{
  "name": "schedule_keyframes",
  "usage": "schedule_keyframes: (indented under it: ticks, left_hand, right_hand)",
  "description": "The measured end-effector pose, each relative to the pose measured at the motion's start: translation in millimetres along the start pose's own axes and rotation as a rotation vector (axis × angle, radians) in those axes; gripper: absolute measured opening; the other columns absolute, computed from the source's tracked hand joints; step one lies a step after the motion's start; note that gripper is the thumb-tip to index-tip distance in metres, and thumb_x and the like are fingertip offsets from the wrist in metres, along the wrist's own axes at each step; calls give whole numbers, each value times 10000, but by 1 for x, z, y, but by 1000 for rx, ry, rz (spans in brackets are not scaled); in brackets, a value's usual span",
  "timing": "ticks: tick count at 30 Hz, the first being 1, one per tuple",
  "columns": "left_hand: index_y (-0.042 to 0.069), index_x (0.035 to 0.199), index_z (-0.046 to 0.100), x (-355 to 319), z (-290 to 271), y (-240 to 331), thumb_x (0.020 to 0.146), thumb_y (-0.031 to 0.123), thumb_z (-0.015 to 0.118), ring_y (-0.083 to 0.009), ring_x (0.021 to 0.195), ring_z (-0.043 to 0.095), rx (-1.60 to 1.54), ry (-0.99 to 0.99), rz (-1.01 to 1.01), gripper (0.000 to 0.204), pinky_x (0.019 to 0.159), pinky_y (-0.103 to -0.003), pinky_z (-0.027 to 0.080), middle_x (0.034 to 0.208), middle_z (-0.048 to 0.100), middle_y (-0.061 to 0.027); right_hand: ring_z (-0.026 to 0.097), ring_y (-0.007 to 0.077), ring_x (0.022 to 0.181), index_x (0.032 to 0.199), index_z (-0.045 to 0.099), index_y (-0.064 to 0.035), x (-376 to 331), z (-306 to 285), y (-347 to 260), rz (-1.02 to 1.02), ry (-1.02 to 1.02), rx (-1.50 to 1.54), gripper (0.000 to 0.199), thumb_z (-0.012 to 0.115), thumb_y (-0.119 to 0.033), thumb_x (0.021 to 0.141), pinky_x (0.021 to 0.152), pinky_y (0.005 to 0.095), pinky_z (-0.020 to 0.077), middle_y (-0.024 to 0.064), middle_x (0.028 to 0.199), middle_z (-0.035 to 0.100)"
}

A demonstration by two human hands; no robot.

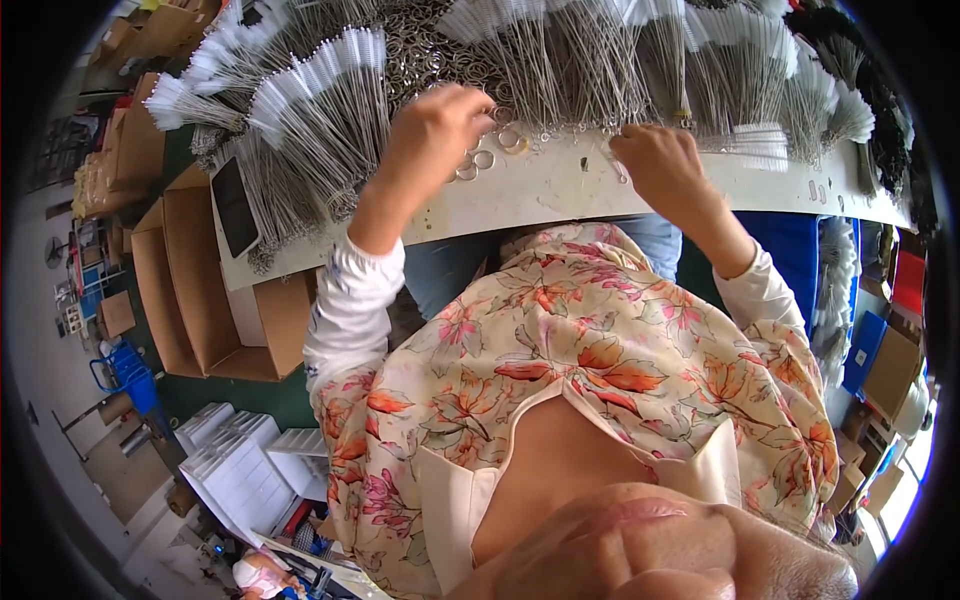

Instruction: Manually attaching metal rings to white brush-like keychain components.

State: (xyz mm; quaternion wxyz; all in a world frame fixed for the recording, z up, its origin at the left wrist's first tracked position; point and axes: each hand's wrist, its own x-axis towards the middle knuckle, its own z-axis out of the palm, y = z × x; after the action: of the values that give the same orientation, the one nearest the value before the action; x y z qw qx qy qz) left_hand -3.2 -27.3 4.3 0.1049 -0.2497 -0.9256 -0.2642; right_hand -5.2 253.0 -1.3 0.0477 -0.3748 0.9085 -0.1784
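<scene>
My left hand (436,128) is over the table's front part, its fingers curled together beside several loose metal split rings (484,160). What its fingertips hold, if anything, is hard to see. To the right, my right hand (662,165) is closed with its fingertips by the looped wire ends of a row of brushes (605,75). A small thin looped piece (618,170) shows just below those fingers; I cannot tell whether they hold it. Behind my left hand spreads a heap of metal rings (430,45).
Bundles of white-bristled wire brushes (320,100) cover the left of the white table (540,200). A dark phone-like slab (234,205) lies at its left edge. More brushes (745,85) and dark ones (880,120) are at right. Open cardboard boxes (205,300) stand left, below.
</scene>
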Motion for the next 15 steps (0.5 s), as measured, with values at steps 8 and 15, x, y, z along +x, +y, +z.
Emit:
schedule_keyframes:
  ticks: [8, 15]
  left_hand:
    - [54, 813, 649, 27, 33, -36, 719, 97, 694, -240, 781, 576, 243, -65, 49, 112, 694, -336, 474, 781, 593, -59]
    - [74, 744, 674, 24, 11, -33, 705, 135, 720, -211, 731, 578, 57, 159, -37, 85, 664, -306, 481, 773, 593, -37]
  right_hand:
    - [607, 258, 621, 803, 625, -44, -13, 34, 7, 152, 64, 162, 81, 591, -117, 814, 561, 350, 466, 74, 701, 610]
    - [614, 173, 612, 886, 652, -8, 4, 8, 1, 155, 198, 792, 137, 596, -118, 826, 581, 283, 481, 88, 692, 637]
